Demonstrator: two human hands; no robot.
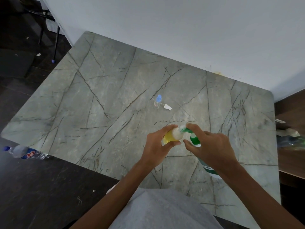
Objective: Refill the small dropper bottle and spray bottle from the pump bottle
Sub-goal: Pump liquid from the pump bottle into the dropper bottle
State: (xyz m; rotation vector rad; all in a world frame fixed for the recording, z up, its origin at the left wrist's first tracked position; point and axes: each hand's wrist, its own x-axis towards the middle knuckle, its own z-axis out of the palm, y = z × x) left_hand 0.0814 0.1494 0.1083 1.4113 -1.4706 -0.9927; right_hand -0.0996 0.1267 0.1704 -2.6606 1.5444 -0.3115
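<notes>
Though hard to judge at this range, looks about midway through the job. Grasps the spray bottle [171,136] in the left hand [156,146], fingers and thumb wrapped round its body, over the near middle of the counter [99,96]; cannot tell whether lifted or resting there. Grips the pump bottle [209,167] with the right hand [212,146]: forefinger laid on the green pump head, thumb lower by the collar, other fingers curled at the neck. Aims the green spout at the open mouth of the spray bottle, touching or just apart, too blurred to say which.

Yellow liquid in the lower part of the spray bottle, pale and milky toward the shoulder, so partly filled at least; exact level not readable. Farther back on the counter, well apart from both hands: white spray head [167,107] lying flat with its thin tube, off its bottle. Just beside it, upright: dropper bottle [158,101], small, clear, blue-capped, cap on, probably not yet filled; contents too small to tell.

Left to do, as a guess: finish this fill, refit the spray head, then uncap and fill the dropper bottle.

Pump bottle: tall, green and white, base near the right forearm, largely hidden behind that hand.
</notes>
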